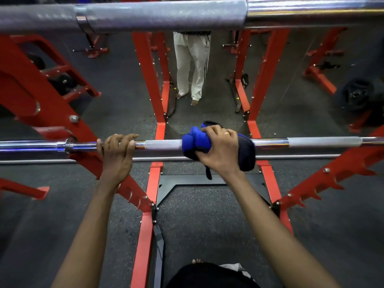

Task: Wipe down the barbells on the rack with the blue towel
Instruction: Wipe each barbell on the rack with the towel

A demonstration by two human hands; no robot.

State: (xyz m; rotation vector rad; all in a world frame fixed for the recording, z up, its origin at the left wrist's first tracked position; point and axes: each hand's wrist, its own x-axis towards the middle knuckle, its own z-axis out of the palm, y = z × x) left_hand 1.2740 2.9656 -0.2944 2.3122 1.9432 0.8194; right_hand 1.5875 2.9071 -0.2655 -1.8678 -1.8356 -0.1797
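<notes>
Gym floor [207,215] of dark speckled rubber; red rack [145,235] frames centre. Lower barbell [164,145] lies horizontal across rack, near viewer. Upper barbell [162,15] runs across top edge, blurred. Left hand [117,154] grasps smooth part of lower barbell, fingers curled over it, left of knurled section. Right hand [218,148] clenches blue towel [192,140], bunched around lower barbell just right of that knurling; towel bulges out either side of hand, dark strip hanging below. Hands well apart. Person in white trousers [192,65] stands far centre.
</notes>
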